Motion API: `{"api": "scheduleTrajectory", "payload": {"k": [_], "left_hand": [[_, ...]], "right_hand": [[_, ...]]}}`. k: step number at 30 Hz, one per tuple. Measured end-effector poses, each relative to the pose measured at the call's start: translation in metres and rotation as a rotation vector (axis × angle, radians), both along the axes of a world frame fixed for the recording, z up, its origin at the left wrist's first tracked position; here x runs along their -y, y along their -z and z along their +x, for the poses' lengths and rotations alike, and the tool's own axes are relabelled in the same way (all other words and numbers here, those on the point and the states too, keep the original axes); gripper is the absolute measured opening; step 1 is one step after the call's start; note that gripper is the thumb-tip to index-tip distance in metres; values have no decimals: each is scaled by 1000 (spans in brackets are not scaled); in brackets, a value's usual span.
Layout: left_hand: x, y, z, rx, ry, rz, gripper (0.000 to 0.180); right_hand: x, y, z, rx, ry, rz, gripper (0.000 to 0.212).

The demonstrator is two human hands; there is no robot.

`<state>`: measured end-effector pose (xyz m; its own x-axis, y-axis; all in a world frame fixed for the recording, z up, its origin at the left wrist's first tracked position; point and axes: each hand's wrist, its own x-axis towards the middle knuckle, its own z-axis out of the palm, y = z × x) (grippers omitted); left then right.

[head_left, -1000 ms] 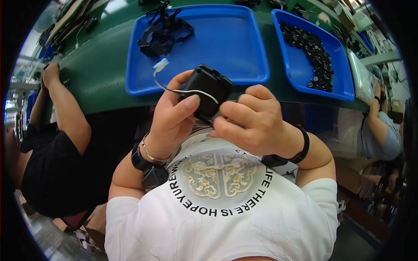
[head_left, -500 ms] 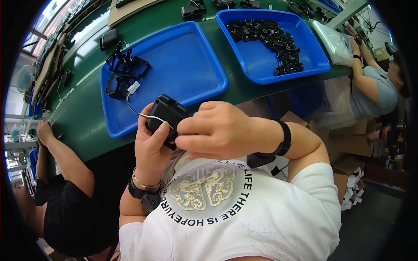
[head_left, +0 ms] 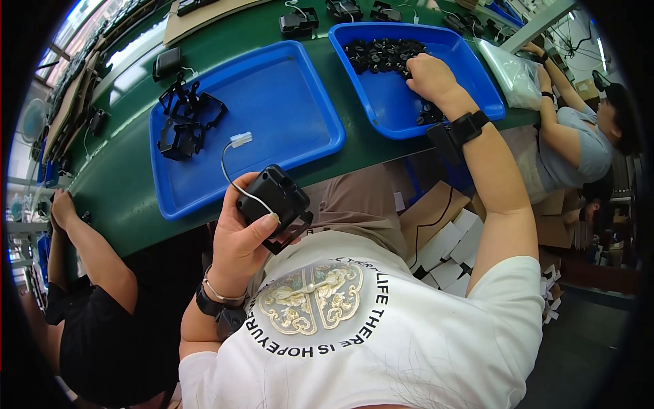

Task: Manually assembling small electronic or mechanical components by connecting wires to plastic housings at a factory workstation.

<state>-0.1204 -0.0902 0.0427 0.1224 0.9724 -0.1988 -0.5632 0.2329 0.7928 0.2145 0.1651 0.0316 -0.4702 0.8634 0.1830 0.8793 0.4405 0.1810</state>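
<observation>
My left hand [head_left: 238, 235] is closed around a black plastic device in a bracket [head_left: 278, 201], held before my body. A white cable [head_left: 229, 170] comes off the device and ends in a white connector [head_left: 241, 140] over the left blue tray [head_left: 272, 102]. My right hand [head_left: 432, 78] is down in the right blue tray [head_left: 388, 126], fingers curled at the edge of a heap of black thumb screws [head_left: 381, 54]. Its fingertips are partly hidden, so what they pinch does not show. A few black screws [head_left: 429, 114] lie nearer, by my right wrist.
Black open brackets [head_left: 187, 119] lie in the left tray's left part. Black cabled devices [head_left: 298, 24] stand along the green bench [head_left: 122, 184]. A clear plastic bag [head_left: 507, 75] borders the right tray. Co-workers sit on both sides. White boxes [head_left: 443, 249] are below, right.
My right hand has left the device and moved forward and right into the screw tray. The device in my left hand sits slightly lower and turned, its connector swung right.
</observation>
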Motion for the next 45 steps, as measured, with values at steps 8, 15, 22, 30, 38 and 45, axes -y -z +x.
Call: {"api": "scheduleTrajectory", "payload": {"k": [8, 15, 22, 30, 38, 45], "left_hand": [[-2, 0, -9, 8, -13, -7, 64], [-2, 6, -15, 114, 70, 40, 64], [3, 9, -13, 34, 112, 116, 68], [8, 12, -15, -41, 95, 161, 69], [6, 18, -19, -140, 118, 281, 69], [3, 21, -19, -64, 90, 249, 69]], "right_hand": [[30, -23, -5, -154, -33, 34, 18], [163, -73, -92, -854, -553, -236, 24], [182, -44, -137, -1040, -755, -390, 30], [183, -33, -143, -1050, -825, -358, 27], [185, -32, -142, -1065, -839, -323, 29], [185, -31, -140, -1102, -814, -304, 29]]}}
